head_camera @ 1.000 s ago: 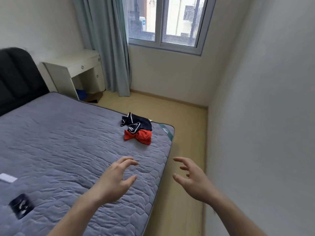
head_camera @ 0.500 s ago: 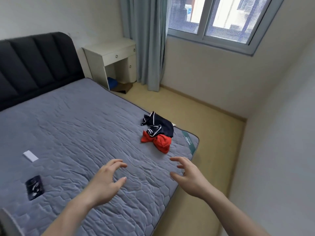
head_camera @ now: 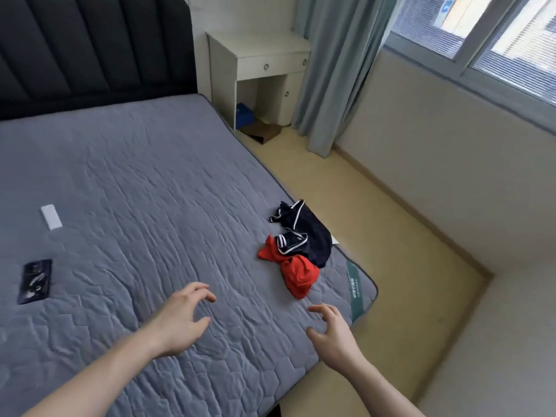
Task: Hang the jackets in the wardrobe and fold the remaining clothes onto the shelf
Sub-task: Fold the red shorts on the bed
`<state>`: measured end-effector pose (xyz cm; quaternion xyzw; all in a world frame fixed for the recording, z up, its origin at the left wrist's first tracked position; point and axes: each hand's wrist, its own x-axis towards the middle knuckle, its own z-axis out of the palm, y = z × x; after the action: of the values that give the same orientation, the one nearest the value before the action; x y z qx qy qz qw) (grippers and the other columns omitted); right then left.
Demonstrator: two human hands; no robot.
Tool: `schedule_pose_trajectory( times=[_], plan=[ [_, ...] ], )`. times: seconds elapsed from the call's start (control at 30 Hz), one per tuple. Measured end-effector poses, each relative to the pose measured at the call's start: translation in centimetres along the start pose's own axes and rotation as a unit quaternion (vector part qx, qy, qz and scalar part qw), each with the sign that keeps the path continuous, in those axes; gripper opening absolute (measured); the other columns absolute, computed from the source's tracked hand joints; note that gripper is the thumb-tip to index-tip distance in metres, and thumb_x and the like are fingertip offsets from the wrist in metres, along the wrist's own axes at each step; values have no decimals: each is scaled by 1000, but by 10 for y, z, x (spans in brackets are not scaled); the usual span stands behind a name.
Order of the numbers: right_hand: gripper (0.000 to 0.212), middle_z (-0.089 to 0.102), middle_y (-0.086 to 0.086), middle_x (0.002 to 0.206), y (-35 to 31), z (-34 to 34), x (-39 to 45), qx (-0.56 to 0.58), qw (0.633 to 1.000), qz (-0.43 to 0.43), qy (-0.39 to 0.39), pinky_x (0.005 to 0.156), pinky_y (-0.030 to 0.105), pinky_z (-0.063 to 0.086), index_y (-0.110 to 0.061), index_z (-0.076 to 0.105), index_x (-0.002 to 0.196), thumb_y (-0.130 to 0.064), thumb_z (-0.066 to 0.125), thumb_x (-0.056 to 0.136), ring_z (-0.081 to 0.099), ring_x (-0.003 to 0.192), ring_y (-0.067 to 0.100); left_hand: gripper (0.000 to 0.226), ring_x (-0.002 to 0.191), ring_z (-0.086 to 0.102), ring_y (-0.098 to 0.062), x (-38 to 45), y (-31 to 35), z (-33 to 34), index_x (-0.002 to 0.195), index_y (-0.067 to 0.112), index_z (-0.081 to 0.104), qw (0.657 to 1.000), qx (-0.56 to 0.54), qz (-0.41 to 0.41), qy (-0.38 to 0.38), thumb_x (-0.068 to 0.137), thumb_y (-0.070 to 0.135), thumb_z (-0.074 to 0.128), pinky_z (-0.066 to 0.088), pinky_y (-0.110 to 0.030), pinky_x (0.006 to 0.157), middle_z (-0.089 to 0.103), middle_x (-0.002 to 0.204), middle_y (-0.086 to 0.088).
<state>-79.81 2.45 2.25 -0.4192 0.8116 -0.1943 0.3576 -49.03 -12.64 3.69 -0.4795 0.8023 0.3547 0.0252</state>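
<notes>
A crumpled dark navy garment with white stripes [head_camera: 310,233] lies near the far right corner of the grey mattress [head_camera: 135,182]. A red garment [head_camera: 296,273] lies bunched partly under it, on the side nearer me. My left hand [head_camera: 180,319] hovers over the mattress with loosely curled fingers and holds nothing. My right hand [head_camera: 332,334] hovers over the mattress edge, fingers spread and bent, empty, a short way from the red garment. No wardrobe or shelf is in view.
A black phone [head_camera: 35,280] and a small white card [head_camera: 51,216] lie on the mattress's left part. A dark padded headboard [head_camera: 90,46], a white bedside desk [head_camera: 258,70], a curtain [head_camera: 337,70] and a window stand beyond. Yellow floor [head_camera: 391,236] runs along the bed's right side.
The view has swung left and down, bringing the headboard, phone and card into sight. Both hands stay raised and empty, now nearer the clothes pile.
</notes>
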Motion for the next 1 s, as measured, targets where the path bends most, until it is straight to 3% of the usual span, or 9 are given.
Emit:
schedule_pose_trajectory(
  times=[0.07,0.17,0.37,0.47,0.57,0.7,0.8,0.9,1.0],
  plan=[
    [40,42,-12,145,20,8,50,-11,1000,13,-14,77,14,46,-33,56,130,-23,63,92,54,102,0,33,109,53,-2,23,-5,17,126,39,56,1000,13,-22,-2,94,38,62,35,-19,99,37,150,20],
    [50,40,-5,150,58,27,128,-15,999,38,-30,90,35,53,-26,53,139,-19,63,90,62,109,22,33,137,41,-6,62,-19,49,128,41,53,998,24,-52,-8,95,40,58,33,-23,110,31,153,21],
    [64,40,8,154,141,83,280,20,994,99,-44,105,33,45,-19,45,150,-16,65,89,49,135,24,34,133,43,-4,158,-52,132,130,43,49,994,24,-99,-28,96,41,56,34,-22,108,26,154,24],
    [65,54,12,140,178,115,337,70,987,144,-34,86,33,55,-20,48,149,-15,65,87,62,104,25,34,135,44,-5,200,-74,172,130,41,50,993,25,-110,-31,97,40,56,35,-25,110,29,152,24],
    [62,66,-1,112,206,143,385,140,975,169,-22,70,17,46,-23,53,146,-12,71,87,64,88,11,33,133,44,-3,226,-98,201,128,39,52,992,25,-118,-27,96,38,58,34,-22,107,35,147,25],
    [56,64,3,125,222,167,428,256,943,211,16,89,24,44,-20,60,141,-7,73,87,60,106,15,31,122,50,3,231,-127,220,125,40,53,991,36,-124,-36,95,39,59,29,-12,100,36,141,27],
    [39,70,8,113,211,174,422,272,940,190,82,79,18,48,-13,70,127,-1,66,90,62,89,11,30,99,55,9,216,-136,218,120,42,54,988,24,-142,-51,92,37,63,31,-13,96,36,134,29],
    [25,68,-1,70,179,167,386,263,951,122,109,51,10,43,-11,79,104,2,64,89,53,51,0,30,119,55,2,194,-128,206,117,45,52,987,16,-153,-39,91,36,66,34,-16,104,37,133,29],
    [29,69,-3,62,129,137,335,289,952,89,51,53,12,46,-8,79,95,11,59,88,57,51,1,31,128,48,4,162,-102,185,120,43,54,989,0,-147,-33,91,36,65,31,-16,109,36,131,31]
  ],
)
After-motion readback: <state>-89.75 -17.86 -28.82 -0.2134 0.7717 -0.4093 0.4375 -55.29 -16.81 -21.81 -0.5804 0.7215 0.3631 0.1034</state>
